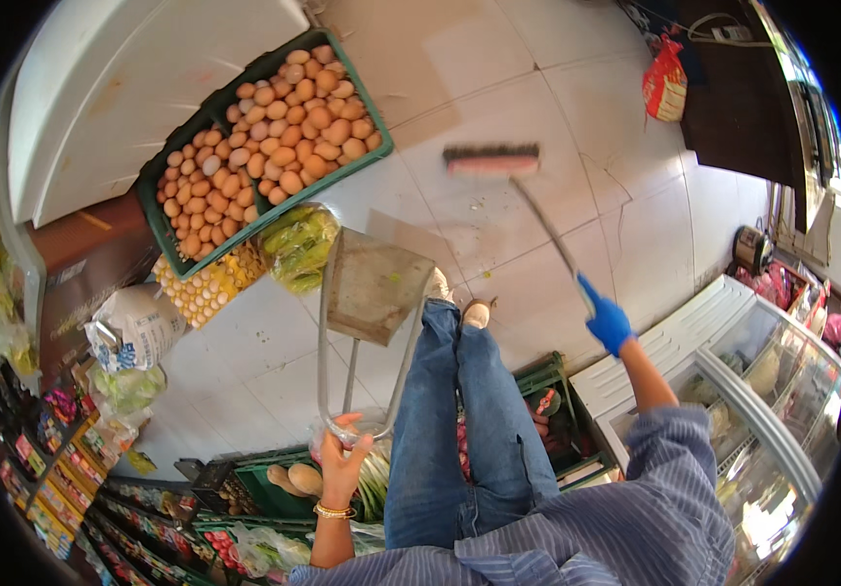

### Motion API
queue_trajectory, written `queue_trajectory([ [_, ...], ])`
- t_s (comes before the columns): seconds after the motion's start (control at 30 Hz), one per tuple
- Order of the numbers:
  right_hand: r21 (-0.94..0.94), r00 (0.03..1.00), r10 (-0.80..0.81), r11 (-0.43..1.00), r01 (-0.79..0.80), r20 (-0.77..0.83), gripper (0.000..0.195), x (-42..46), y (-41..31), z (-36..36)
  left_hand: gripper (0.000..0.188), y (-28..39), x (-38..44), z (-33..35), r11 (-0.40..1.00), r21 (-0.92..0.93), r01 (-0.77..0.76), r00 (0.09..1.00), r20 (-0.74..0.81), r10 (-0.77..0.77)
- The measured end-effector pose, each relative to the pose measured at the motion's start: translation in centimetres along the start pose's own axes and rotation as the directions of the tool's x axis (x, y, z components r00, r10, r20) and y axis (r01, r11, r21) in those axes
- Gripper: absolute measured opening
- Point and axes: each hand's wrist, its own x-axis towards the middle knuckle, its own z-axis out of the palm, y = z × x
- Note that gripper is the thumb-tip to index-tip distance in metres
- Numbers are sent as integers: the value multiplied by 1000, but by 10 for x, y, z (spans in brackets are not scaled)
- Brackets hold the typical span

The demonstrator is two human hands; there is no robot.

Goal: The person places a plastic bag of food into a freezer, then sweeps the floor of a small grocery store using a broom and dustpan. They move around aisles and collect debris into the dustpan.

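Observation:
My left hand [343, 454], bare and with bracelets at the wrist, grips the metal loop handle of a long-handled dustpan [375, 287]. The dustpan's worn flat pan is in front of my left foot, with small green scraps on it. In a blue glove, my right hand [608, 322] is closed around the handle of a push broom [492, 160]. The broom's pink head with dark bristles is out ahead on the tiled floor [530, 220], slightly blurred. Small bits of debris lie on the tiles between broom head and dustpan.
A green crate [384, 146] of brown eggs stands at upper left, beside bagged green vegetables [302, 249] and a white sack [135, 326]. Vegetable crates [259, 480] stand by my legs. A glass-topped chest freezer [720, 366] is at right, a red bag [665, 80] at upper right.

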Motion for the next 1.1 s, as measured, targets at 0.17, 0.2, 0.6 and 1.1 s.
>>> queue_trajectory([
  [0.17,472,950,289,825,-311,121,82,101,-43,-22,40,-6,13,-1,992,115,-50,998,36,46],
  [0.2,449,965,252,856,-258,75,84,106,-22,5,41,-7,16,0,989,128,-69,997,42,64],
  [0.6,493,984,91,870,-2,-156,76,-152,41,232,45,-28,-5,-7,975,167,-148,988,73,137],
  [1.1,805,966,257,577,-142,-14,79,-136,85,362,43,-73,-75,-37,949,294,-113,991,104,85],
])
